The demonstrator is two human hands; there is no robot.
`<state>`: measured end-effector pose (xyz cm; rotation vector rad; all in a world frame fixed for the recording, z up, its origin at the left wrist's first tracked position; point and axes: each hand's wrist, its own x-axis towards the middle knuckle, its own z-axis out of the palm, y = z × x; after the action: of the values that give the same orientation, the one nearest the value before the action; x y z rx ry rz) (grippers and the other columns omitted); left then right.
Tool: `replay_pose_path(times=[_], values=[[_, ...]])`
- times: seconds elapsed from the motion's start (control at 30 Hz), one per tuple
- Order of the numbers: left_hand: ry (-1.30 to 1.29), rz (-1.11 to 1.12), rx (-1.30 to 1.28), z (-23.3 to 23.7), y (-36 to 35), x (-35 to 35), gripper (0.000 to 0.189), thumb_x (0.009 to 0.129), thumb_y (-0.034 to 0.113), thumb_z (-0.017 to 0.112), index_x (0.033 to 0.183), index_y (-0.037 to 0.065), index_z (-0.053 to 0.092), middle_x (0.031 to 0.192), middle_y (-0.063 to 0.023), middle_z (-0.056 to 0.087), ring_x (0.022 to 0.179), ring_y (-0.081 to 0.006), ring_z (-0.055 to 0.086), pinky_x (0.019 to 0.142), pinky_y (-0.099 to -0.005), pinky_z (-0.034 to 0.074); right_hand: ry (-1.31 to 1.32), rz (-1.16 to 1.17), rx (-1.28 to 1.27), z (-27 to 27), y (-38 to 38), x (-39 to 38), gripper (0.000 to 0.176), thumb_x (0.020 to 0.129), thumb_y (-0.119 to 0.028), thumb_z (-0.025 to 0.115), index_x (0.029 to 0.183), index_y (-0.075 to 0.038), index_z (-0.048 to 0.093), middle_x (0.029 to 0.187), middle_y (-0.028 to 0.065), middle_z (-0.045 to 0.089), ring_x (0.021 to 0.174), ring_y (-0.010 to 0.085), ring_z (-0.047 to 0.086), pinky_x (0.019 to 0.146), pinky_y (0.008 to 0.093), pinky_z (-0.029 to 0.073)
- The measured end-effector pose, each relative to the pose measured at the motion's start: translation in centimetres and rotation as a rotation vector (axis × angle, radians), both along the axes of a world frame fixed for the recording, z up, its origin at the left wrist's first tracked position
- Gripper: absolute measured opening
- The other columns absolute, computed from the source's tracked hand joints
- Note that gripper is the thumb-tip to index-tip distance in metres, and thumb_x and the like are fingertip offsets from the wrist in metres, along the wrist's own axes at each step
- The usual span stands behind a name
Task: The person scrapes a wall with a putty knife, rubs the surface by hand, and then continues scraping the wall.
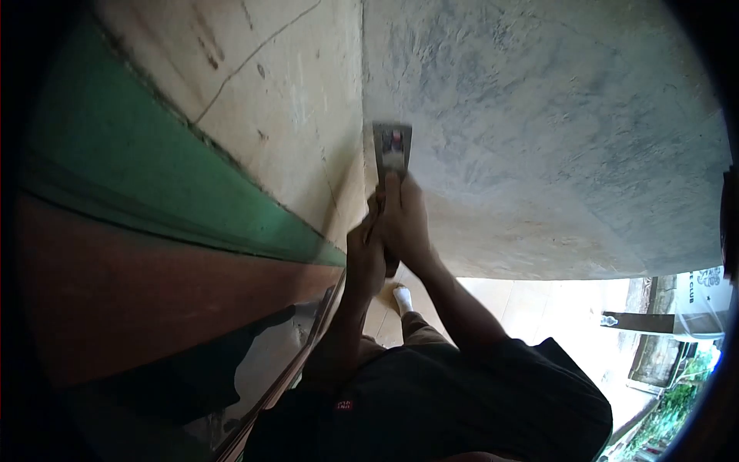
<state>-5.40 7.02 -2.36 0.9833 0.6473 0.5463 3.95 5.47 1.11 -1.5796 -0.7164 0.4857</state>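
Observation:
Both hands are together on a scraper (394, 142) with a flat metal blade, which lies near the corner where two walls meet. My right hand (404, 223) wraps round the upper part of its handle, the thumb stretched toward the blade. Just to the left and lower, my left hand (366, 250) is closed round the handle too. The handle's dark end pokes out below the hands. The blade's edge is at the rough grey wall (539, 138), close beside the corner; whether it touches cannot be made out.
The left wall (285, 100) is cream with a crack, then a green band (154, 154) and a reddish-brown band (154, 285). Below are a tiled floor (523, 304) and a foot (402, 299). A printed plastic bag (700, 304) and green plants (677, 408) are at the right.

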Motion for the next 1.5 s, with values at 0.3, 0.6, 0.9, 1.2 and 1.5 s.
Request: replay_pose_path(times=[0.3,0.6,0.9,1.2,1.5], values=[[-0.05,0.057,-0.018,-1.4,-0.2,0.3,0.027,0.098,0.019,0.043,0.109,-0.001,0.058,0.054,0.0055,0.041,0.042,-0.0019,0.033,0.037,-0.0205,0.025,0.111,0.025,0.03,-2.5,0.5,-0.3,0.026,0.099,-0.017,0.035,0.085,0.001,0.047,0.064,0.0035,0.048,0.052,0.0108,0.047,0.047,0.0269,0.04],[-0.081,0.07,-0.006,-4.1,0.6,0.3,0.022,0.097,0.018,0.045,0.102,0.001,0.059,0.051,0.005,0.04,0.038,-0.002,0.031,0.034,-0.0222,0.022,0.138,0.027,0.032,-3.2,1.2,-0.4,0.026,0.099,-0.017,0.037,0.081,0.0,0.047,0.06,0.0047,0.05,0.051,0.013,0.048,0.046,0.0292,0.039],[0.052,0.049,0.02,-5.3,-0.5,-1.6,0.025,0.095,0.015,0.045,0.109,-0.001,0.059,0.055,0.0045,0.044,0.04,-0.0012,0.034,0.034,-0.0208,0.024,0.241,-0.06,0.088,-7.5,0.2,-2.3,0.022,0.098,-0.015,0.037,0.085,0.0,0.047,0.06,0.0033,0.047,0.05,0.0112,0.048,0.044,0.0276,0.039],[-0.222,0.081,-0.08,-8.9,-0.6,1.5,0.027,0.098,0.02,0.041,0.115,0.004,0.054,0.057,0.0042,0.044,0.036,-0.0025,0.032,0.031,-0.0215,0.023,0.072,-0.04,0.013,-6.2,-0.3,-0.5,0.028,0.098,-0.02,0.038,0.084,0.002,0.049,0.063,0.0083,0.054,0.053,0.0141,0.052,0.049,0.0304,0.042],[-0.253,0.055,0.016,-4.2,-2.4,2.4,0.04,0.099,0.041,0.036,0.107,0.005,0.052,0.053,0.002,0.042,0.033,-0.0058,0.032,0.03,-0.0234,0.023,0.092,0.098,0.072,-2.2,-2.6,0.7,0.035,0.095,-0.031,0.045,0.091,0.003,0.051,0.073,0.0156,0.061,0.069,0.0238,0.061,0.065,0.0383,0.048]])
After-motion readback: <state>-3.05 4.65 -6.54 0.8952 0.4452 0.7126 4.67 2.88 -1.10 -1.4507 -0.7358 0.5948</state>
